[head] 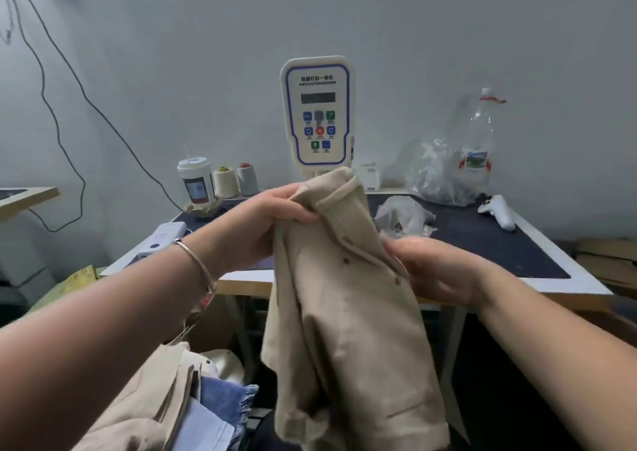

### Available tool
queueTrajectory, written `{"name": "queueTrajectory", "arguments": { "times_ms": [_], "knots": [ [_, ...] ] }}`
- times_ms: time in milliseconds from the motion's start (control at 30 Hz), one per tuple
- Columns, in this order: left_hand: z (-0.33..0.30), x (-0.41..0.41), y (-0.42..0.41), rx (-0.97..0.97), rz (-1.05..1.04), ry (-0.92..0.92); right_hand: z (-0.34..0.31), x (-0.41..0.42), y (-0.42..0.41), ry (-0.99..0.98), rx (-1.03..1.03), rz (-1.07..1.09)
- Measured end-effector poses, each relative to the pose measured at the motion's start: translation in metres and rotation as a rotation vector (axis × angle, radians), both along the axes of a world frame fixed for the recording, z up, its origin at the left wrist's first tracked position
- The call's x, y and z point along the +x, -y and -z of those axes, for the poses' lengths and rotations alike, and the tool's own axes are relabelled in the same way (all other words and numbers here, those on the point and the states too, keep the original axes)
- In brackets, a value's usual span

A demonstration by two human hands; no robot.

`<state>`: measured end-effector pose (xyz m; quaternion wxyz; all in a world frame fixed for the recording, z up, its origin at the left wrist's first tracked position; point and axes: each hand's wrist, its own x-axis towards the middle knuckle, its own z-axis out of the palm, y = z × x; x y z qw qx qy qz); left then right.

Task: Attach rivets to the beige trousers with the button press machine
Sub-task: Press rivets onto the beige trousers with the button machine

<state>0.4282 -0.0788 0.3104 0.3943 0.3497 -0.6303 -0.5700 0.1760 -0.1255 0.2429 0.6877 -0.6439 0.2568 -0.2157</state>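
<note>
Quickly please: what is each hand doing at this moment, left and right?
Left hand: grips the waistband of the beige trousers.
Right hand: blurred, at the trousers' edge; grip cannot be told.

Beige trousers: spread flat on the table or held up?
Held up. The left hand grips the trousers near the waistband, the right hand touches their edge, and they hang before the table.

trousers [348, 312]: I see matt beige cloth
panel [315, 112]: glossy plastic
table [499, 240]: dark matt top
bottle [479, 136]: clear plastic
</note>
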Motion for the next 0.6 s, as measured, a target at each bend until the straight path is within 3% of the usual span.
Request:
{"name": "queueTrajectory", "arguments": {
  "times_ms": [100, 233, 367, 500, 600],
  "knots": [
    [-0.003, 0.028, -0.006, 0.04, 0.06, 0.094, -0.011, -0.007, 0.003, -0.048, -0.088, -0.06],
    [-0.003, 0.057, -0.016, 0.081, 0.08, 0.177, -0.031, -0.003, 0.011, -0.094, -0.164, 0.048],
    [-0.004, 0.066, -0.027, 0.115, 0.014, 0.205, -0.053, 0.019, 0.007, -0.158, -0.383, 0.105],
    [-0.009, 0.058, -0.029, 0.085, -0.06, 0.199, -0.072, 0.041, -0.003, -0.284, -0.564, -0.083],
    [-0.014, 0.054, -0.032, 0.06, -0.027, 0.253, -0.076, 0.039, 0.0, -0.353, -0.497, -0.168]
  ]
}}
